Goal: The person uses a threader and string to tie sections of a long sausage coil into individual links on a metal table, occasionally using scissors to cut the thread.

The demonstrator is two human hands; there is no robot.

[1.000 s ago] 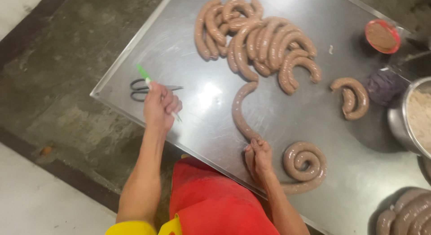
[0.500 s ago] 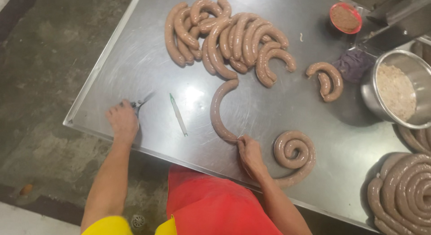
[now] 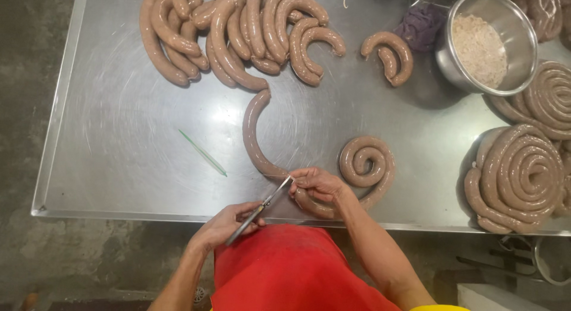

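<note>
My left hand (image 3: 229, 223) grips a pair of scissors (image 3: 262, 207) at the table's near edge, blades pointing up to the right. The blade tips meet a long brown sausage (image 3: 253, 135) where my right hand (image 3: 316, 183) pinches it. From that pinch the sausage curves away toward the far pile on one side, and on the other side runs into a small spiral coil (image 3: 366, 162) just right of my right hand. I wear a red apron (image 3: 291, 269).
A pile of curved sausage links (image 3: 235, 31) lies at the back of the steel table (image 3: 119, 144). A thin green stick (image 3: 202, 152) lies left of centre. A metal bowl of pale mince (image 3: 485, 40), a purple cloth (image 3: 419, 25) and big sausage coils (image 3: 523, 174) sit right.
My left hand picked up the scissors from the table's left part and brought them to the sausage at my right hand. The green stick now lies alone on the table.
</note>
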